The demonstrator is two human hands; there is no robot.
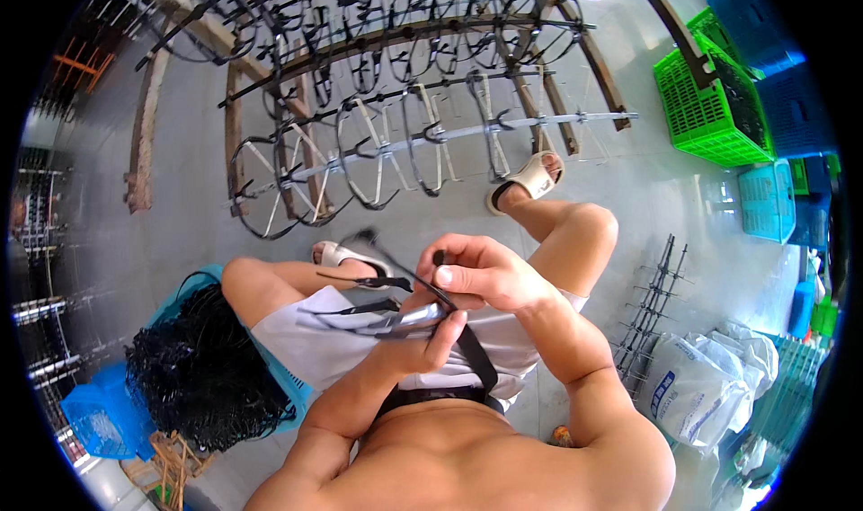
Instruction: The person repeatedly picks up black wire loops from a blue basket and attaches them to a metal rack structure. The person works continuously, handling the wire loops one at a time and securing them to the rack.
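Note:
Over my lap, my right hand (490, 273) pinches a thin black strip (439, 293) between thumb and fingers, with a small dark rounded end showing by the thumb. Below it, my left hand (427, 345) is closed on a bundle of slim black pieces (373, 306), whose free ends stick out to the left and are smeared by motion. Something shiny shows between the two hands; its kind cannot be made out. Against my left thigh stands a teal basket (292, 381) heaped with a tangle of glossy black strips (202, 367).
Ahead stands a metal rack (387, 147) hung with rows of black hoops. Green crates (697, 106) and blue bins (796, 106) line the right side. White plastic bags (701, 390) and a spiked metal rod bundle (654, 300) lie to my right. A blue basket (108, 412) sits at lower left.

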